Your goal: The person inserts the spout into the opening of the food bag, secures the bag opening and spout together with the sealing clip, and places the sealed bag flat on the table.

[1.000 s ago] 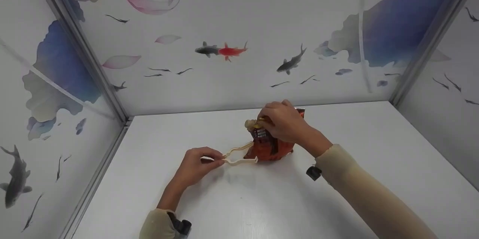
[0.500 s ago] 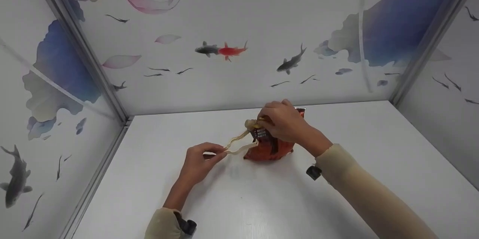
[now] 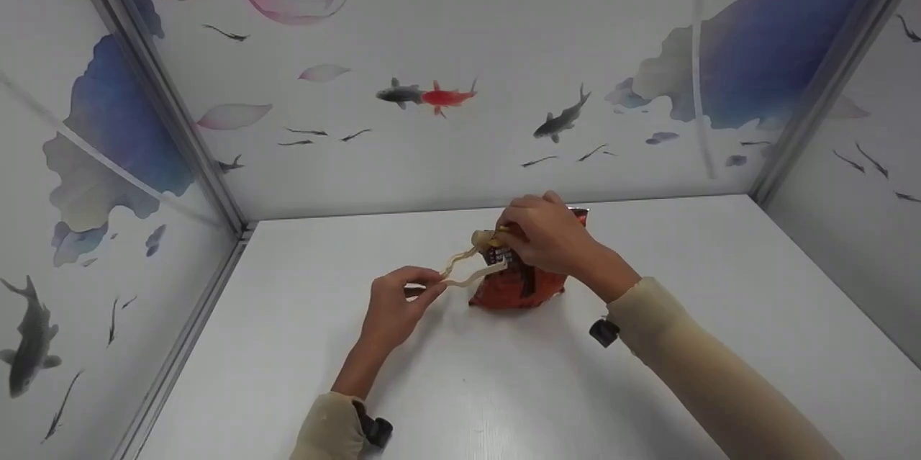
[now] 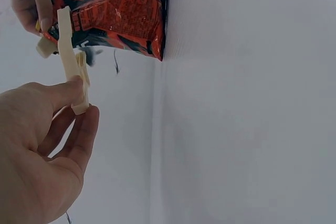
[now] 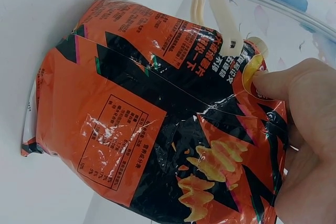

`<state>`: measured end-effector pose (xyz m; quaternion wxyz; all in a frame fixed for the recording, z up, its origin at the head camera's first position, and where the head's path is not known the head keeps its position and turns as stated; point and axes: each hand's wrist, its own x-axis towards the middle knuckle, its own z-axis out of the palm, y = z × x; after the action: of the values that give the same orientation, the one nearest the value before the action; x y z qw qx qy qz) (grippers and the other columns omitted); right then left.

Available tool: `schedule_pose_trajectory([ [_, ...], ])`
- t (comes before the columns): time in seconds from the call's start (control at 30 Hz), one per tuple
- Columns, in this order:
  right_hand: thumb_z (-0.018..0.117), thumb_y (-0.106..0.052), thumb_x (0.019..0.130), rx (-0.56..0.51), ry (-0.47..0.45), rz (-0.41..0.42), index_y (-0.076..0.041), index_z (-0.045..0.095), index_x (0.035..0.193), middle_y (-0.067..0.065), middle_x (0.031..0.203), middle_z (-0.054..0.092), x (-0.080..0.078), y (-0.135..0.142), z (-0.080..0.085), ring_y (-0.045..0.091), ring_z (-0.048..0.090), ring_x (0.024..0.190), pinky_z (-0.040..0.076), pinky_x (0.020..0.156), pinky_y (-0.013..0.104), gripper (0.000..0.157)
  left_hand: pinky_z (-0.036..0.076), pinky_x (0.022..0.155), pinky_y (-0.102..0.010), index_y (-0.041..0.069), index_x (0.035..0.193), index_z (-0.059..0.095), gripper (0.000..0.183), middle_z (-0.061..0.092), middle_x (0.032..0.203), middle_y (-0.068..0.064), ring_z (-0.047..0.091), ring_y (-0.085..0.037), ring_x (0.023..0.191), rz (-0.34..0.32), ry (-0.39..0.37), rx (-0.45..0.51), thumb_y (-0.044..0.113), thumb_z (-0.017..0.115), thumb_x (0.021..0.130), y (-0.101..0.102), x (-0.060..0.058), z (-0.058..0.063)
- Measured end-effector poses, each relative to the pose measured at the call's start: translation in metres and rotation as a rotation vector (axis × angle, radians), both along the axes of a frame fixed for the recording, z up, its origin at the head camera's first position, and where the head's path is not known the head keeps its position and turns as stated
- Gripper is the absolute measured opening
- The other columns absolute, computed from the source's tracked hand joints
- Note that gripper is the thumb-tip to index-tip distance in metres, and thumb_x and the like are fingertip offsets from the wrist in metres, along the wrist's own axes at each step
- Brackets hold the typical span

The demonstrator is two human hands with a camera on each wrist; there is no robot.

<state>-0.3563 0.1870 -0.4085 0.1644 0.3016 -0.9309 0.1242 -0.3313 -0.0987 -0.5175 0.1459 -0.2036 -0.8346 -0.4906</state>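
An orange-red and black crisp packet [image 3: 514,293] stands on the white table, its printed panels turned to the right wrist view. My right hand [image 3: 543,233] grips its upper edge, the thumb pressing on a yellow patch. A pale knob [image 5: 259,45] sticks out at that edge, close to the thumb; its kind is unclear. My left hand [image 3: 398,305] pinches the joined end of a cream plastic bag clip [image 4: 68,59] between thumb and fingers. The clip's two wavy arms are spread and point at the packet top. One arm overlaps the packet in the head view; contact cannot be told.
The white tabletop [image 3: 460,388] meets a back wall [image 3: 460,165] printed with fish and petals, a little behind the packet. Side walls in metal frames [image 3: 169,96] stand left and right. A small black device [image 3: 604,332] sits on the right sleeve, another [image 3: 375,431] on the left.
My left hand has moved up and to the right with the clip, from the packet's lower side to near its top. The right hand and the packet have hardly moved.
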Motion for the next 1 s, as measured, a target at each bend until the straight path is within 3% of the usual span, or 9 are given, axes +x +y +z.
schedule_pose_trajectory([
  [0.57, 0.076, -0.027, 0.103, -0.016, -0.003, 0.001, -0.013, 0.081, 0.110, 0.000, 0.103, 0.078, 0.000, -0.001, -0.001, 0.023, 0.071, 0.104, 0.046, 0.088, 0.045, 0.016, 0.067, 0.091, -0.038, 0.015, 0.112, 0.082, 0.014, 0.082, 0.107, 0.000, 0.077, -0.012, 0.100, 0.036, 0.033, 0.050, 0.014, 0.083, 0.097, 0.019, -0.005, 0.001],
  [1.0, 0.075, -0.027, 0.103, -0.013, -0.004, -0.007, -0.016, 0.081, 0.109, -0.002, 0.101, 0.076, 0.001, -0.001, 0.002, 0.021, 0.070, 0.100, 0.043, 0.085, 0.043, 0.014, 0.067, 0.088, -0.033, 0.015, 0.113, 0.082, 0.016, 0.082, 0.110, 0.001, 0.077, -0.011, 0.098, 0.034, 0.064, 0.055, 0.014, 0.082, 0.098, 0.028, -0.005, 0.003],
])
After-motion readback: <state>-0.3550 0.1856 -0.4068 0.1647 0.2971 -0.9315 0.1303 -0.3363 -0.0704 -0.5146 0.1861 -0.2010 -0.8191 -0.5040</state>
